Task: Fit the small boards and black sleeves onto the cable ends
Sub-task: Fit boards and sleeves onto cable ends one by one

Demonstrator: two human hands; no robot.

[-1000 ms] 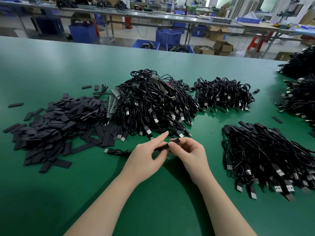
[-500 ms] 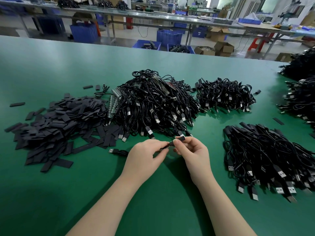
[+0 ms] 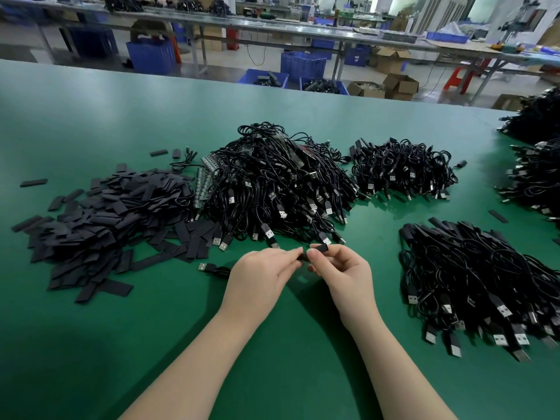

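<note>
Above the green desk [image 3: 91, 344], the left hand [image 3: 257, 283] and right hand [image 3: 345, 274] have closed together, each pinching the black sleeve [image 3: 318, 249], now seemingly sliding further onto the cable end.

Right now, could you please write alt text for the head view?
Two hands meet over a green table: the right hand pinches a black sleeve, the left hand holds a cable end against it. Loose sleeves lie left, cable heaps behind and right.
</note>
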